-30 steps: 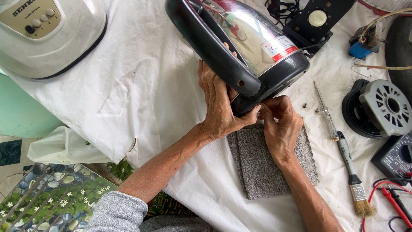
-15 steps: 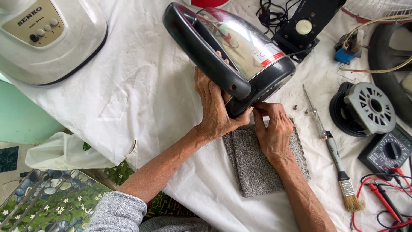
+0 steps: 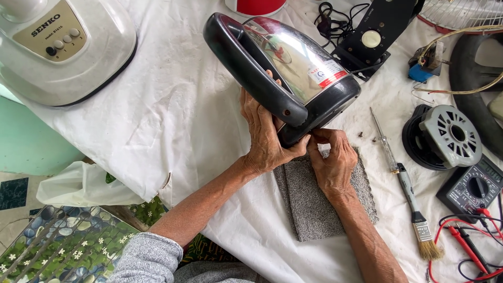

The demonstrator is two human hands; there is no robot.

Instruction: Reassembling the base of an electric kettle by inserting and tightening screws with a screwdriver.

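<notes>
1 head view, looking steeply down, close over hands at white-clothed table [image 3: 173,120]; no 2nd view.

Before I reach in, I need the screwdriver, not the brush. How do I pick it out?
Start at the steel kettle tilted in both hands. Just right of its black base, on the white cloth, lies the screwdriver: a thin metal shaft with a clear handle, unlike the bristled paintbrush below it.

- One kettle [image 3: 293,78]
- One grey mat [image 3: 314,202]
- One screwdriver [image 3: 385,144]
- One paintbrush [image 3: 416,217]
- One multimeter [image 3: 474,186]
- One fan base [image 3: 57,47]
- Two hands: left hand [image 3: 267,136], right hand [image 3: 331,162]
</notes>
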